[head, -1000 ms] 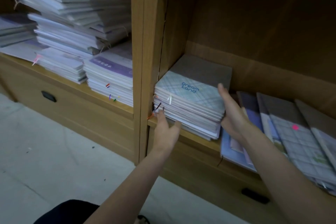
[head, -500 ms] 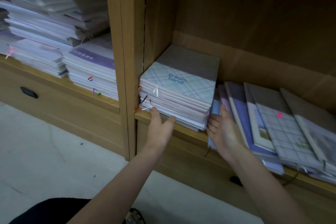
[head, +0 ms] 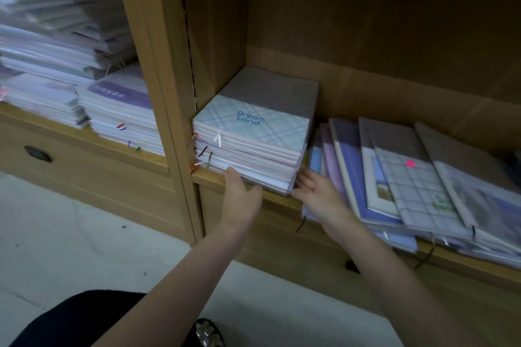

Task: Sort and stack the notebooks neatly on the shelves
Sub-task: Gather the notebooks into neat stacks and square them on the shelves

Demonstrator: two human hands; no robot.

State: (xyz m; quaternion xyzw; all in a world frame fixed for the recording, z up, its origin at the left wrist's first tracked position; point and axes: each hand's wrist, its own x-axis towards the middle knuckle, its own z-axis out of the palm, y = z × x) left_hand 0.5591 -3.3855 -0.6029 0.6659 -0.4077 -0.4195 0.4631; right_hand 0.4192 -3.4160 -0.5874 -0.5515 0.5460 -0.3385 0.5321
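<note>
Head view: squared stack of notebooks (head: 253,146) at the left end of the shelf (head: 214,176), hands at its front.

Stack sits tight to the upright divider (head: 180,98), long axis running front edge to back wall. Left hand (head: 242,194), fingers straight, presses the stack's front lower edge; right hand (head: 318,194), fingers loosely spread and gripping nothing, rests at the stack's front right corner. Fanned loose notebooks (head: 408,177) lie just right of that hand, overhanging the front edge; right hand is judged nearer for taking one.
</note>
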